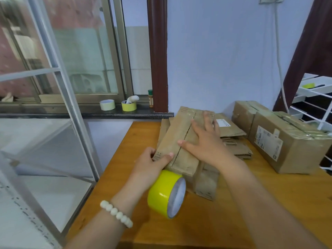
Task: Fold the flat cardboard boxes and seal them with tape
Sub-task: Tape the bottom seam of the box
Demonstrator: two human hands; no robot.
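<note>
On the dark window sill beyond the bench's far left corner sit a pale roll of tape, a small yellow roll of tape with a white object lying in it and a little green-capped bottle. A white bead bracelet circles the left wrist. The left hand grasps the near left corner of the brown cardboard box, thumb laid on the top flap and fingers curled round the side. Just beneath that hand a wide roll of yellow tape is tipped on edge at the box's near end; whether a strip runs from it to the box cannot be told. The box lies lengthwise at the middle of the orange wooden bench, reaching toward the far edge, its two top flaps meeting along a centre seam. The right hand lies flat and released on the right flap, fingers spread, pressing it down. Right of the box lies a stack of flat cardboard sheets. Toward the right edge stands a large taped brown box with a printed label, and behind it, by the far edge, a smaller taped brown box. A white wire rack rises past the right edge
</note>
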